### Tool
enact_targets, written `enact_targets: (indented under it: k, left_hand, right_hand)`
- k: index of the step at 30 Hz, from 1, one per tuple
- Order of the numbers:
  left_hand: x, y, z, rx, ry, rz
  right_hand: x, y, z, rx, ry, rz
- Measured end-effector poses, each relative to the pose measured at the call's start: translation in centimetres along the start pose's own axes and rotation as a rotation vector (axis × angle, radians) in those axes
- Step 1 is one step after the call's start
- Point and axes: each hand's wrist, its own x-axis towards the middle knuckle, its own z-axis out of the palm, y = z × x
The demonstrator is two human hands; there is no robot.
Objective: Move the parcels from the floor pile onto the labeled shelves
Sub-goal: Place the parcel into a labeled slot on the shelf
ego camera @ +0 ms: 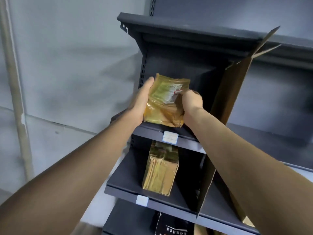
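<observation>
My right fingers (186, 94) are curled tight on the upper right edge of the parcel (165, 100), pinching the yellow wrap just beside its white label (171, 93). My left hand (141, 102) lies flat along the parcel's left side, its fingers nearly straight and pressing inward, thumb hidden behind. So the parcel is clamped between both hands in the middle of the frame, standing upright with its long axis about vertical, a little tilted. Its lower edge touches, or almost touches, the front of the shelf (152, 131); I cannot tell which. The open space of that shelf lies behind the parcel, away from me, so I judge the next move is a push straight back, and both hands are equally near. Right of the parcel stands a cardboard divider (227, 102), close to my right wrist. A white tag (170, 136) sits on the shelf's front edge, just below. On the shelf under it, lower in the frame, another parcel (160, 172) stands already.
</observation>
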Motion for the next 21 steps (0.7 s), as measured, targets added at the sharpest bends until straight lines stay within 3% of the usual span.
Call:
enact_targets:
  k: [4,12,21]
  left_hand:
    - [0.4,-1.7,0.3,0.169,0.002,0.054]
    - [2.3,-3.4,0.3,0.262,-0.02,0.095]
    - [3.3,-4.2,0.6,0.239,0.042,0.103]
  right_hand:
    - [2.3,1.1,0.5,-0.145,0.081,0.058]
    - [4.4,1.2,0.9,-0.276,0.059,0.061]
    - [4.7,1.9,1.6,-0.194,0.214,0.064]
